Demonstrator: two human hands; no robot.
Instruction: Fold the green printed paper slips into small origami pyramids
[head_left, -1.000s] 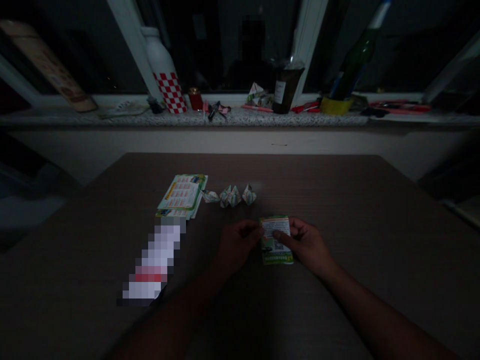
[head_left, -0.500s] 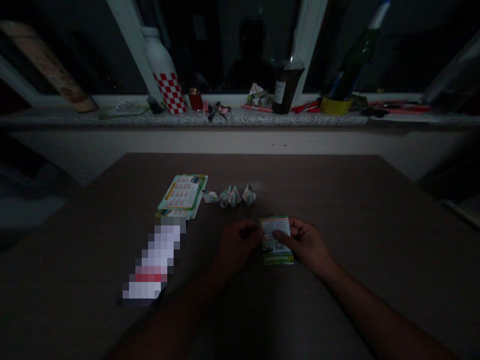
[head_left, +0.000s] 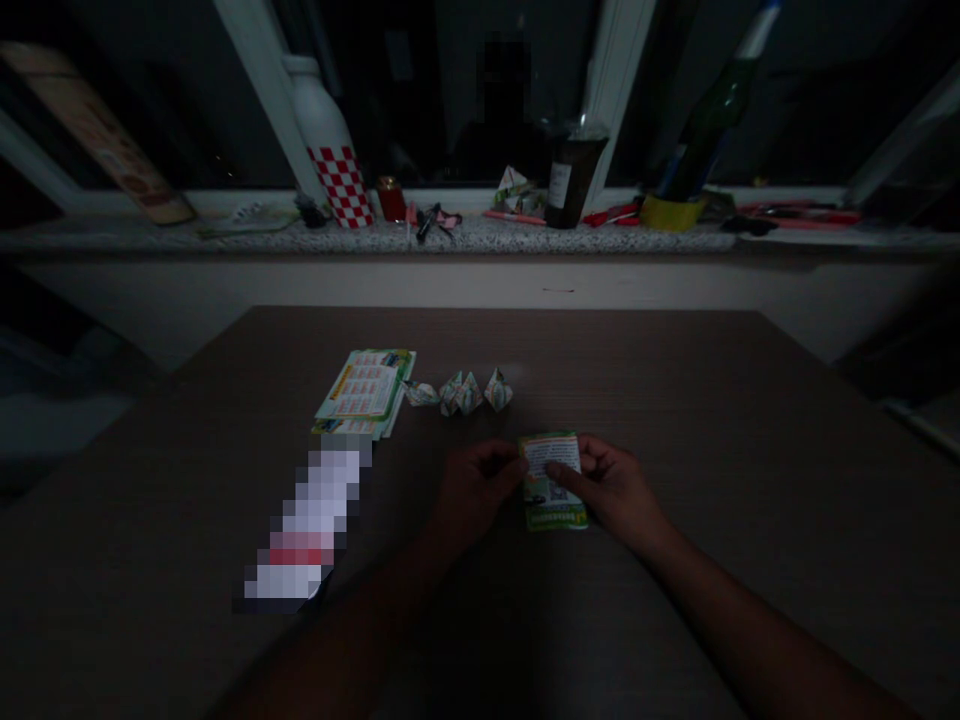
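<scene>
Between my hands is a small printed paper leaflet (head_left: 555, 505), green and white with text and a square code on its face. My left hand (head_left: 478, 487) pinches its left edge between thumb and fingers. From the other side my right hand (head_left: 619, 487) grips it, thumb across the front and fingers behind the right edge. Beyond my hands stand several folded paper pieces (head_left: 498, 391) in a row, made of similar printed paper. To their left lies a stack of printed leaflets (head_left: 361, 388), with red and yellow print on the top one.
A blurred-out bright object (head_left: 311, 520) lies on the table (head_left: 637, 375) left of my left arm. Along the windowsill (head_left: 465, 238) stand a checkered white bottle (head_left: 339, 165), a dark cup (head_left: 574, 180), a green bottle (head_left: 705, 125) and a tall canister (head_left: 105, 135).
</scene>
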